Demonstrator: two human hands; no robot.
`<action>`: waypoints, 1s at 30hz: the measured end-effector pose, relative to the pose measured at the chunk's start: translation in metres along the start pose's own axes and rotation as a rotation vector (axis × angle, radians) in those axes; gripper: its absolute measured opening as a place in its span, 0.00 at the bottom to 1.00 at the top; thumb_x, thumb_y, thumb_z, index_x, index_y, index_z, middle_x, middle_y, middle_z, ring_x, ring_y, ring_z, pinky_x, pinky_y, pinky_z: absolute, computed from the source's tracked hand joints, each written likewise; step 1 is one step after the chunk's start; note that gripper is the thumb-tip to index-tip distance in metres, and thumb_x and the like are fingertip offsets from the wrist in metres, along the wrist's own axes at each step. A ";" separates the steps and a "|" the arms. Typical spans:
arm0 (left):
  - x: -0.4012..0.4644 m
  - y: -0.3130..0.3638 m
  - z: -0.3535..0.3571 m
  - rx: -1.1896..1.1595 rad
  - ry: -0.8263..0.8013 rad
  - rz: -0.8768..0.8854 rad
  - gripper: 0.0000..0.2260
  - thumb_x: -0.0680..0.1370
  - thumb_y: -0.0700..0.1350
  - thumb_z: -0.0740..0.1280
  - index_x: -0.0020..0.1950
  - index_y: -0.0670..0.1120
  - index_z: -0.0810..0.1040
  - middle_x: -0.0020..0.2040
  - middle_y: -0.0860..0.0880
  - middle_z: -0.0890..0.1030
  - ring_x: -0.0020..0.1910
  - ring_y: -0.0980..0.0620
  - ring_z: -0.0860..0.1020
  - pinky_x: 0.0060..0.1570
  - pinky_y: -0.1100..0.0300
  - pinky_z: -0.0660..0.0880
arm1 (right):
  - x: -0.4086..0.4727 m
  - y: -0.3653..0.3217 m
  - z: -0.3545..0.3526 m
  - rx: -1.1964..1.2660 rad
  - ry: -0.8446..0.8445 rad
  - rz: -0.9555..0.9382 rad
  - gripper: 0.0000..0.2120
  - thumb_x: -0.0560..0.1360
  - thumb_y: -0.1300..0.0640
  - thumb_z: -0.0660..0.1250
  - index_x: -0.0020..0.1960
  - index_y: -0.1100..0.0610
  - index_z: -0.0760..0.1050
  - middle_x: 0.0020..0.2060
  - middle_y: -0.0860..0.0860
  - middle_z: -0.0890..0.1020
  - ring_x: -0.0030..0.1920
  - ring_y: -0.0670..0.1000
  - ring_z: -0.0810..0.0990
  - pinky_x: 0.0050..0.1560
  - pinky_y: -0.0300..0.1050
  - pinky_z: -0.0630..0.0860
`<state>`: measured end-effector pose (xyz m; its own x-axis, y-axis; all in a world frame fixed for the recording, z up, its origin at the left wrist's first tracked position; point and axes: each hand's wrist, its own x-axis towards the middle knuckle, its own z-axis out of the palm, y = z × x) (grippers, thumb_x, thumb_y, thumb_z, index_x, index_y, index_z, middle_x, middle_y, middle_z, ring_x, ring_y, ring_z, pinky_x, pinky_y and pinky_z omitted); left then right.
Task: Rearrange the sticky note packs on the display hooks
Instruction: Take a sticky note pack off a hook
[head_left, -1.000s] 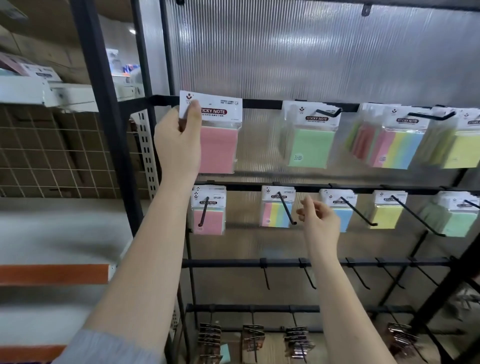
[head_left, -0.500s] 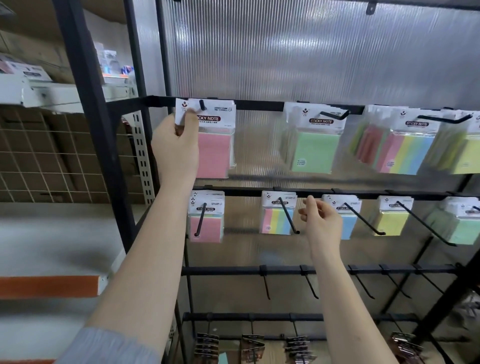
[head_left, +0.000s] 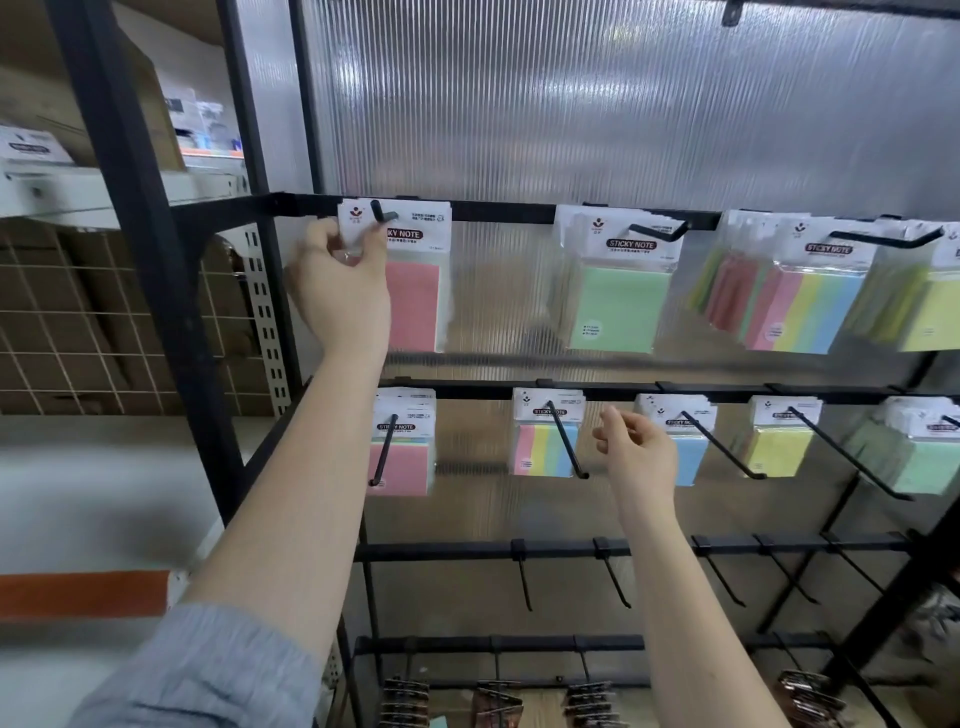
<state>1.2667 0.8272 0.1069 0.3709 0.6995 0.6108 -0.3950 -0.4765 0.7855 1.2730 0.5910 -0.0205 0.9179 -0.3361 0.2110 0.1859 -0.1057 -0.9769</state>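
Observation:
My left hand pinches the white header card of a pink sticky note pack, which hangs on the leftmost hook of the top rail. My right hand hovers with loosely curled fingers in front of the second rail, between the striped multicolour pack and a blue pack, and holds nothing. Further right on the top rail hang a green pack and multicolour packs. A small pink pack hangs below my left hand.
Long black hooks jut out from the second rail toward me. The third rail carries bare hooks. Binder clips hang on the bottom rail. A black frame post stands to the left, with shelving behind it.
My left hand has slid the pink pack back along the top-left hook until the hook tip shows through the header. My right hand has stayed near the second rail.

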 end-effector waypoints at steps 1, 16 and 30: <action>-0.003 -0.001 -0.001 -0.004 0.011 -0.020 0.14 0.75 0.54 0.68 0.51 0.45 0.75 0.48 0.48 0.77 0.45 0.49 0.77 0.43 0.55 0.76 | 0.002 0.002 0.000 -0.014 -0.001 0.005 0.08 0.79 0.53 0.63 0.41 0.48 0.75 0.40 0.48 0.82 0.43 0.46 0.80 0.34 0.36 0.70; -0.058 -0.048 -0.034 0.090 0.002 -0.170 0.06 0.80 0.47 0.60 0.54 0.48 0.73 0.48 0.54 0.75 0.43 0.60 0.72 0.36 0.77 0.64 | 0.040 0.038 0.032 -0.298 -0.218 0.069 0.19 0.80 0.60 0.57 0.70 0.65 0.67 0.63 0.59 0.76 0.56 0.57 0.77 0.61 0.53 0.73; -0.068 -0.071 -0.045 0.220 -0.095 -0.275 0.02 0.81 0.47 0.57 0.53 0.52 0.68 0.43 0.57 0.68 0.39 0.64 0.68 0.33 0.70 0.61 | 0.041 0.052 0.049 -0.223 -0.021 0.156 0.18 0.78 0.57 0.62 0.66 0.62 0.70 0.60 0.57 0.77 0.60 0.58 0.76 0.53 0.45 0.69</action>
<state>1.2320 0.8377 0.0049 0.5188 0.7696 0.3722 -0.0834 -0.3877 0.9180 1.3377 0.6173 -0.0642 0.9370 -0.3448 0.0556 -0.0378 -0.2586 -0.9653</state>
